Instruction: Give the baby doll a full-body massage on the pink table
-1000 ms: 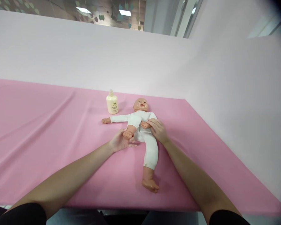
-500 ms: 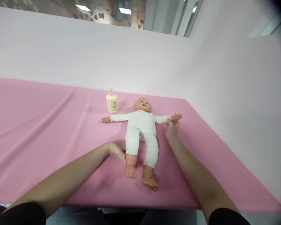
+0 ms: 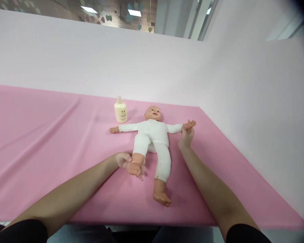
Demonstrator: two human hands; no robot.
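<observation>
A baby doll with a white cloth body lies on its back on the pink cover, head away from me and arms spread wide. My left hand is wrapped around the doll's ankle on the left, its thumb on the near side and its fingertips showing from beneath the foot. That leg is bent and lifted off the surface. The other leg lies stretched toward me. On the right, my right hand grips the doll's outstretched arm at the wrist, beside its small spread fingers.
A pale yellow lotion bottle stands upright behind the doll's arm on the left. The pink cover has creases on the left and meets a white wall at the back and right. The near table edge runs just in front of my lap.
My left hand has taken hold of the doll's ankle and raised that leg, with the foot now higher and slightly further left. My right hand keeps its grip on the wrist, nearly still.
</observation>
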